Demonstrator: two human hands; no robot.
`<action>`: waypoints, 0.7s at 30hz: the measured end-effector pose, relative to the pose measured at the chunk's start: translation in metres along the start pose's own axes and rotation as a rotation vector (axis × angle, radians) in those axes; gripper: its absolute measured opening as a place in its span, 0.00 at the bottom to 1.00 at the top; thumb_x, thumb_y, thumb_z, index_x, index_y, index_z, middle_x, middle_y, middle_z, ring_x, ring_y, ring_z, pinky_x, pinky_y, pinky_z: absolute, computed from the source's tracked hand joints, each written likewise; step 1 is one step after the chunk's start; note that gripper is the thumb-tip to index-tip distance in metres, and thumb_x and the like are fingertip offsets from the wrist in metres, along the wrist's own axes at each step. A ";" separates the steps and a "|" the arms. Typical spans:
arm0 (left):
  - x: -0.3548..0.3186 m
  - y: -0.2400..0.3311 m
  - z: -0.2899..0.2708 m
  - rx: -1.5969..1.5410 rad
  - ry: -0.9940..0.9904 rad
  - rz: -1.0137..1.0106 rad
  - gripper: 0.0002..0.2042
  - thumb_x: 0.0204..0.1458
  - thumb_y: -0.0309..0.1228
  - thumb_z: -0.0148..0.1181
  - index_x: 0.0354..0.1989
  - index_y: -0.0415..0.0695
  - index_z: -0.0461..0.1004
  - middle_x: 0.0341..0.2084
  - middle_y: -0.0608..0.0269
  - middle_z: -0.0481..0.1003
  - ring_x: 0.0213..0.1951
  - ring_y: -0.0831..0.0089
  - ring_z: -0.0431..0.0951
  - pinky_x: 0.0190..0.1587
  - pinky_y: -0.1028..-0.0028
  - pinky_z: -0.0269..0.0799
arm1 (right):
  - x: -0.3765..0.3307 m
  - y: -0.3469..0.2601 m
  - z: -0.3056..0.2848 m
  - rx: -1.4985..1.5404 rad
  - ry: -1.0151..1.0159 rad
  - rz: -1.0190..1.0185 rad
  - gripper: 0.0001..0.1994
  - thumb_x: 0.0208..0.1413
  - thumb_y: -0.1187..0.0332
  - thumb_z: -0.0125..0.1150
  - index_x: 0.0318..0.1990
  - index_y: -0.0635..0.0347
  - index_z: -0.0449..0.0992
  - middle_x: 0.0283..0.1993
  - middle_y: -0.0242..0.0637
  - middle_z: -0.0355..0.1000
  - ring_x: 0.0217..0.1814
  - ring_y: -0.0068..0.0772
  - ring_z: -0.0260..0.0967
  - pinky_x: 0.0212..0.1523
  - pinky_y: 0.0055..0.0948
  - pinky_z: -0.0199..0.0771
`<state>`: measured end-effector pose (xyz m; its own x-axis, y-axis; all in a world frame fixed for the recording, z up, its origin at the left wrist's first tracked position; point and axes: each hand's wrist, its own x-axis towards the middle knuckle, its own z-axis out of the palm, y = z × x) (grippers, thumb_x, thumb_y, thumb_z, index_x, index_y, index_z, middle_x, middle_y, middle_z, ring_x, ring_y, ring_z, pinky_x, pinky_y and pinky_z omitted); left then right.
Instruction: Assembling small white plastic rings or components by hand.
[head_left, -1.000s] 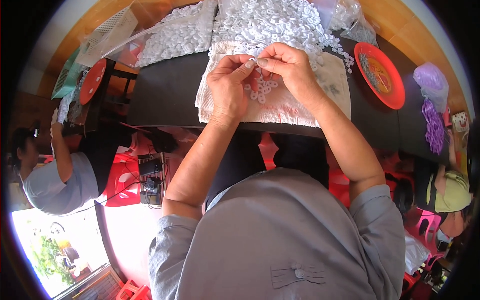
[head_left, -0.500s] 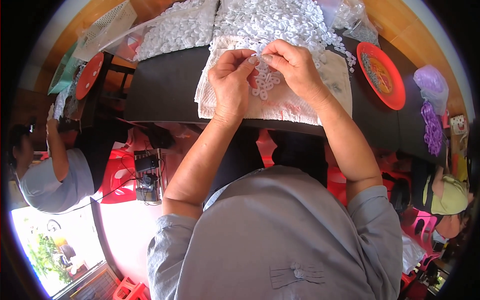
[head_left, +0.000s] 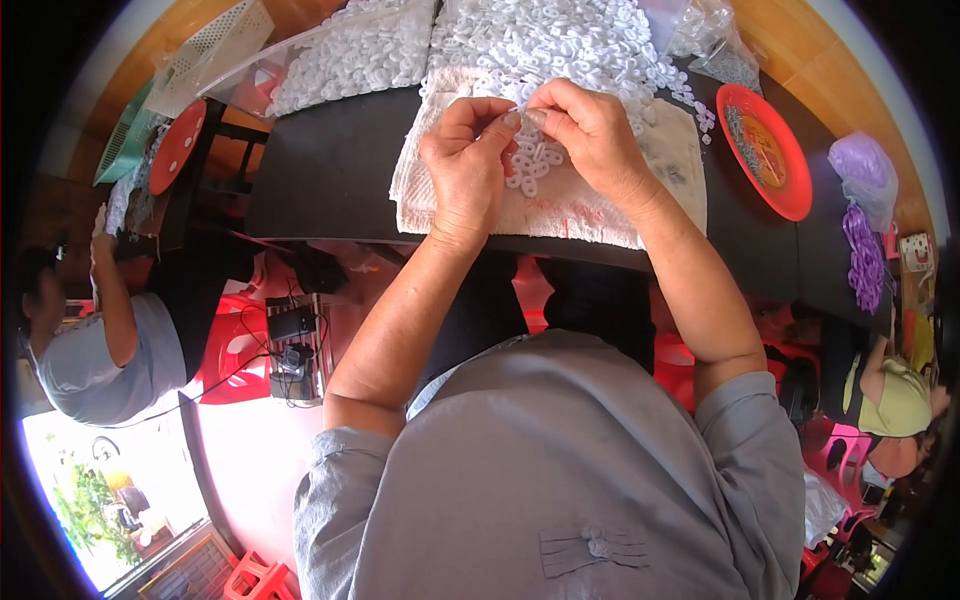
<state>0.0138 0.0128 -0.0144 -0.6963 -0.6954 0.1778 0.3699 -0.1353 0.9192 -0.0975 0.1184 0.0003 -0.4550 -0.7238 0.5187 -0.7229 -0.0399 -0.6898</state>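
Note:
My left hand (head_left: 465, 155) and my right hand (head_left: 590, 135) meet above a folded cream towel (head_left: 430, 195), thumbs and forefingers pinched, fingertips almost touching. Between the fingertips is a small white plastic piece (head_left: 519, 111), mostly covered by them. Just below the hands, several loose white plastic pieces (head_left: 530, 180), small and oval with a hole, lie on the towel. Beyond them spreads a large heap of the same white pieces (head_left: 540, 40), reaching onto the towel's far side.
A clear bag of white pieces (head_left: 350, 60) lies far left on the dark table (head_left: 325, 175). To the right are a red plate (head_left: 797, 190) with small metal parts, a clear bag (head_left: 725, 60) and a purple chain (head_left: 863, 260). Co-workers (head_left: 110, 350) sit on both sides.
Both hands keep their pinch at nearly the same spot, with only slight finger shifts. The view has shifted very slightly.

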 end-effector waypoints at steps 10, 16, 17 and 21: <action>-0.001 -0.002 0.001 0.069 0.060 0.029 0.02 0.49 0.17 0.62 0.31 0.35 0.77 0.22 0.64 0.75 0.20 0.82 0.70 0.20 0.83 0.62 | 0.001 -0.011 0.004 0.165 -0.054 0.154 0.02 0.57 0.76 0.59 0.33 0.65 0.74 0.26 0.26 0.71 0.27 0.14 0.64 0.29 0.17 0.66; 0.000 -0.002 0.001 0.018 0.055 0.000 0.02 0.50 0.18 0.62 0.32 0.35 0.77 0.22 0.65 0.75 0.20 0.82 0.70 0.20 0.83 0.62 | -0.001 -0.002 0.003 0.171 -0.073 0.171 0.03 0.58 0.75 0.58 0.34 0.64 0.75 0.28 0.25 0.72 0.29 0.14 0.65 0.30 0.18 0.68; 0.000 -0.002 0.002 -0.001 0.045 0.004 0.02 0.51 0.19 0.62 0.33 0.35 0.77 0.22 0.65 0.75 0.20 0.82 0.70 0.20 0.83 0.62 | 0.000 -0.002 0.002 0.170 -0.071 0.168 0.03 0.58 0.75 0.58 0.34 0.64 0.75 0.28 0.25 0.72 0.29 0.14 0.65 0.30 0.18 0.68; -0.002 0.001 0.004 0.016 0.041 0.013 0.03 0.52 0.20 0.62 0.33 0.35 0.76 0.25 0.67 0.75 0.24 0.82 0.70 0.27 0.82 0.66 | 0.001 -0.004 0.000 0.193 -0.044 0.202 0.04 0.59 0.74 0.58 0.36 0.65 0.76 0.28 0.25 0.72 0.29 0.14 0.66 0.32 0.18 0.68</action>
<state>0.0135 0.0169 -0.0121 -0.6654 -0.7257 0.1752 0.3685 -0.1151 0.9225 -0.0951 0.1175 0.0040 -0.5538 -0.7592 0.3419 -0.5055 -0.0197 -0.8626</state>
